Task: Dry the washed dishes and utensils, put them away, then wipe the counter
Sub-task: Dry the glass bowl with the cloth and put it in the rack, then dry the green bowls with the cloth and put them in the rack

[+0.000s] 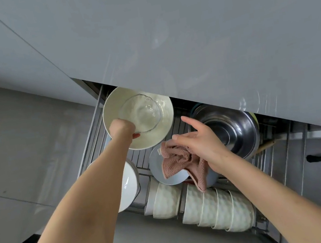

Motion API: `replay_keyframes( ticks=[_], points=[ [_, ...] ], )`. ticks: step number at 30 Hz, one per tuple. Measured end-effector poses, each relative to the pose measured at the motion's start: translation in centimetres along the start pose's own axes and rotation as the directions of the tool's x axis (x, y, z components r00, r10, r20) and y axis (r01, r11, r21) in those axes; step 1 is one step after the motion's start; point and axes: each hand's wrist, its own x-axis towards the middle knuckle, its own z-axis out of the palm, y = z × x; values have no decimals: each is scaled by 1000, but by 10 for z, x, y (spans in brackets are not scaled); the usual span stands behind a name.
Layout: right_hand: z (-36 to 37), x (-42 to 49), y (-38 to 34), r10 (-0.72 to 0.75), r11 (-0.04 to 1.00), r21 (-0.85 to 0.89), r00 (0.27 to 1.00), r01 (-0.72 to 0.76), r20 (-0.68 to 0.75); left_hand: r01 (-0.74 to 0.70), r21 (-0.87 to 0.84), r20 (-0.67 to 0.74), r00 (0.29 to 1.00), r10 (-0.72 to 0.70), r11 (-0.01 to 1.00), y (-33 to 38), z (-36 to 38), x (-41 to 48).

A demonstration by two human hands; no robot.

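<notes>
Gripping with the left hand [122, 129] the near rim of a cream plate [111, 107] carrying a glass dish [140, 112], over the rack's [140, 159] back left. Clutching a pink cloth [179, 161] in the right hand [198, 142], forefinger and thumb stretching out, just right of that plate.

Wire rack [139, 158] — 2 rows of pale bowls [216, 209], steel pot [232, 131], white dishes [130, 183]

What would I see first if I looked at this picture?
Probably the left hand gripping a cream plate with a glass dish on it, above the open wire drawer. Next, the pink cloth held in the right hand, beside shiny steel pots. A row of pale bowls lies on edge at the drawer's front.
</notes>
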Motion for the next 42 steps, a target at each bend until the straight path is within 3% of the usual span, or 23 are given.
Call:
replay_keyframes(
  ticks=[11,13,15,19,23,25,28,30,32,34,37,39,42],
  points=[
    [-3,-2,-6,-60,998,7,997,60,39,140,62,30,989,-142,988,-15,1,22],
    [-3,-2,-4,-62,998,9,998,62,26,155,-59,68,986,-151,986,-14,1,25],
    [-3,-4,-4,-59,998,10,998,59,20,123,-108,107,988,-112,987,-12,2,22],
    [-1,-16,-10,-58,998,-10,998,58,-1,206,-159,143,973,-184,965,-7,-4,6],
    [10,-49,-40,-76,996,-38,997,75,-5,117,-81,198,975,-99,990,4,-35,-46],
    [18,-75,-63,-94,994,-55,996,93,-2,51,-43,329,944,-34,998,10,-66,-92],
    [38,-129,-109,-136,989,-51,990,137,34,10,-20,598,801,3,1000,13,-128,-174],
    [55,-170,-143,-173,984,-43,984,174,40,55,-34,674,739,-18,998,10,-171,-231],
    [74,-210,-175,-209,977,-36,976,211,58,122,-127,686,727,-2,984,3,-210,-283],
    [92,-246,-204,-234,971,-25,966,238,113,200,-290,692,719,61,936,-3,-247,-327],
    [116,-292,-238,-249,958,-56,915,280,317,300,-490,670,730,134,818,-4,-302,-375],
    [135,-318,-259,-255,931,-114,842,347,476,246,-560,595,784,177,791,-3,-339,-398],
    [172,-353,-284,-314,860,-157,746,486,587,64,-647,411,868,277,760,-3,-392,-427]
  ],
)
